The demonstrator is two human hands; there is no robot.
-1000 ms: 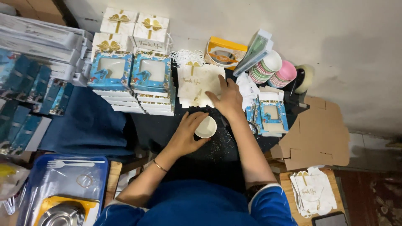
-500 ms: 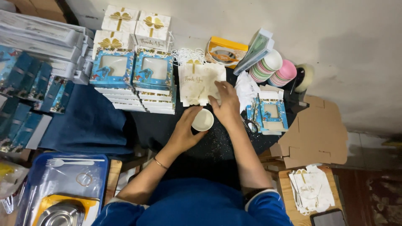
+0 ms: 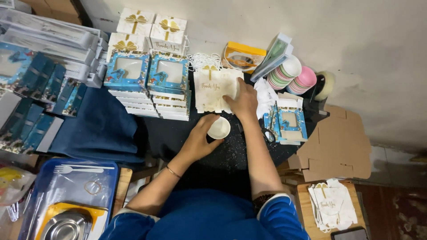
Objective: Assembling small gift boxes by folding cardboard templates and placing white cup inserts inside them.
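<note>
Holding a small white round bowl (image 3: 219, 128) by its rim, the left hand (image 3: 199, 141) has its fingers curled closed around the near side, over the black glittery tabletop (image 3: 178, 140). The right hand (image 3: 243, 100) lies palm-down with fingers spread on a flat white gift-box blank with a gold bow print (image 3: 212, 89), pressing it rather than gripping, though its fingertips are hard to make out.

As for progress, packing looks well advanced but unfinished: 2 stacks of blue windowed boxes (image 3: 149, 73) stand folded just left of the blank, with 4 white bow-printed boxes (image 3: 144, 27) behind them. Still to go, by my reading, are the stack of pink and green bowls (image 3: 291, 73) to the right, the blank under the right hand, and more white blanks (image 3: 331, 206) lying on a wooden stool (image 3: 307, 209) at lower right.
</note>
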